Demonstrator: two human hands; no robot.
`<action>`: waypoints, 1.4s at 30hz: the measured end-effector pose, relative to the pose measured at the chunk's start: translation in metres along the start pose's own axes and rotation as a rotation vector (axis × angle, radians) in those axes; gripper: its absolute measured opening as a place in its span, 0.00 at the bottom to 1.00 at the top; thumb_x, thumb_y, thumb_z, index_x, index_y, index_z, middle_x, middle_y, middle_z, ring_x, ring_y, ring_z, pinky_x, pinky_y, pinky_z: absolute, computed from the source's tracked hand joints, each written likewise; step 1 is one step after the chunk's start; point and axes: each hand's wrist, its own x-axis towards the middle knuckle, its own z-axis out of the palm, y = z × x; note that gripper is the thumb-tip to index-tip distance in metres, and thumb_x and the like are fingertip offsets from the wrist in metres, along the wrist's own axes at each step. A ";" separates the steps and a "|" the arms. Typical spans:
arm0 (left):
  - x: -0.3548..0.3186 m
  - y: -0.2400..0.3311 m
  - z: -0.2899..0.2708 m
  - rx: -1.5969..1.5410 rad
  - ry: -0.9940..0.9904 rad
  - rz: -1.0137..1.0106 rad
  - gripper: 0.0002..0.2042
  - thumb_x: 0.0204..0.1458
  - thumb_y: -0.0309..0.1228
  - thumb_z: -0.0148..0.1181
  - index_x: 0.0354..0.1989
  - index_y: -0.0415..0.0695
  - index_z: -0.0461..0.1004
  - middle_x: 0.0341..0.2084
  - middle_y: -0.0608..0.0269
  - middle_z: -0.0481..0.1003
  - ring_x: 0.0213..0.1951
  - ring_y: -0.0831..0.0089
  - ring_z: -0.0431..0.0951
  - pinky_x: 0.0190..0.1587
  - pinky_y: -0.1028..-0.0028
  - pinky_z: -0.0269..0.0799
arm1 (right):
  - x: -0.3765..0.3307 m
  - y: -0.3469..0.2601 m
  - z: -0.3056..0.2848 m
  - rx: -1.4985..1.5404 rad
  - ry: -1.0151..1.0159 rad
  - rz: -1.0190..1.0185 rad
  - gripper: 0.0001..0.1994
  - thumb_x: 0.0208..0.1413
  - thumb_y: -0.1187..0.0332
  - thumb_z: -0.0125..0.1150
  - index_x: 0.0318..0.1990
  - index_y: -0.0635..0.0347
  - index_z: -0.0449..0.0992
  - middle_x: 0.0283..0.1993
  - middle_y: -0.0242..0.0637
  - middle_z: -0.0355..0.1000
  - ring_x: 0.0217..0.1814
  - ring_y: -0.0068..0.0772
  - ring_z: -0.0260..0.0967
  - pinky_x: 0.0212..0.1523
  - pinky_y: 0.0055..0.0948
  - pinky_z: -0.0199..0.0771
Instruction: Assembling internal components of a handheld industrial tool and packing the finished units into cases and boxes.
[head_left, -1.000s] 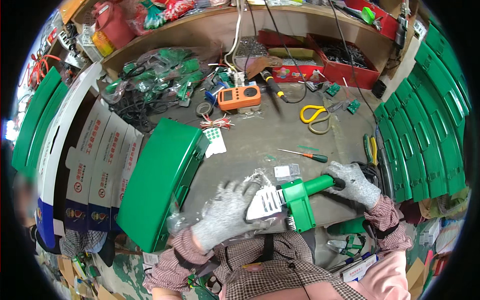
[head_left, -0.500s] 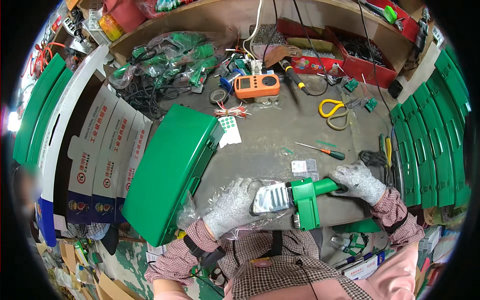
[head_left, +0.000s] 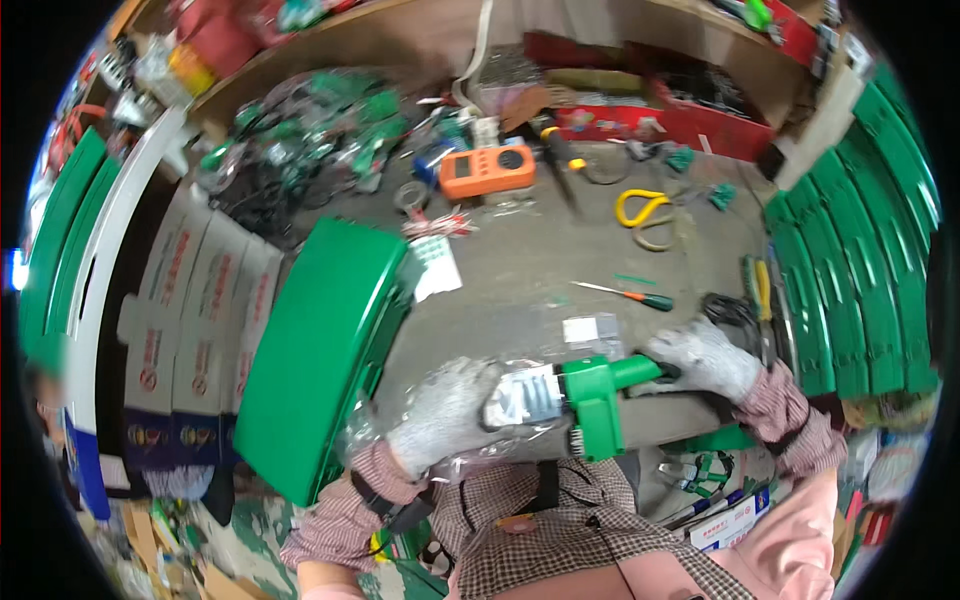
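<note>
In gloved hands I hold a green pipe fusion welder (head_left: 597, 412) level above the near edge of the bench. My left hand (head_left: 450, 408) is closed round its flat, silvery front part (head_left: 528, 396), with a crinkled clear plastic bag (head_left: 470, 466) bunched under and beside the fingers. My right hand (head_left: 703, 360) grips the far end of the green tube-shaped handle. A large green carrying case (head_left: 320, 350) with its lid down stands left of my left hand. Motion blur hides where the bag ends.
A screwdriver (head_left: 650, 299), small clear packets (head_left: 592, 332) and yellow-handled scissors (head_left: 640, 208) lie beyond the welder. Farther back are an orange meter (head_left: 487, 172), bagged green parts (head_left: 340, 125) and red trays (head_left: 700, 110). Cartons (head_left: 160, 340) stand left; stacked green cases (head_left: 850, 270) stand right.
The whole view has shifted and blurred, so bench things appear farther left. Both hands keep their grip on the welder, which has hardly moved.
</note>
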 end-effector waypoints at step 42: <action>0.114 0.085 0.063 -0.039 -0.024 0.116 0.28 0.48 0.38 0.66 0.59 0.45 0.69 0.42 0.54 0.75 0.43 0.58 0.78 0.41 0.63 0.77 | 0.029 0.008 -0.017 1.790 1.495 -0.032 0.33 0.63 0.38 0.44 0.50 0.65 0.71 0.37 0.50 0.74 0.21 0.40 0.70 0.21 0.35 0.72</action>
